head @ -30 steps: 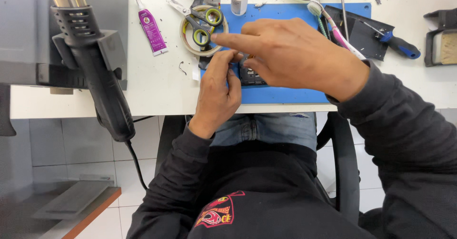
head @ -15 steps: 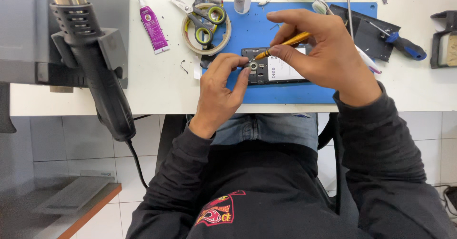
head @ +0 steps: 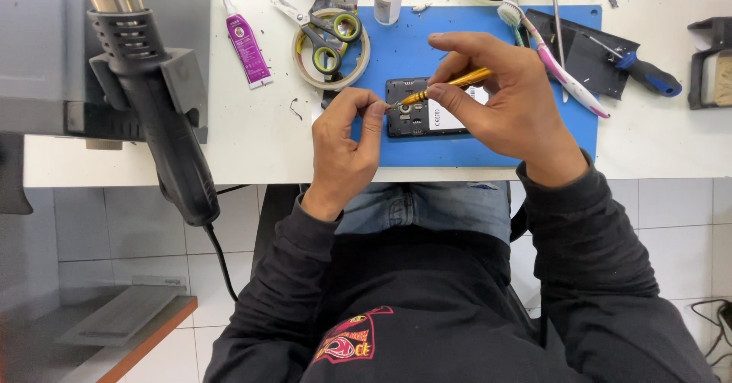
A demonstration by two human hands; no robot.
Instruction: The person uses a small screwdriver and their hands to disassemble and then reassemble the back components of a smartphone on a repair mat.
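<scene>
In the head view, my right hand pinched a yellow screwdriver between thumb and fingers, its tip pointing toward 8 o'clock onto the opened phone. The phone lay flat on the blue mat, near the worktop front edge. My left hand pressed its fingertips together against the phone's left end, just beside the tip. At 11 o'clock from the phone, scissors rested on a tape roll. At 2 o'clock lay a toothbrush.
</scene>
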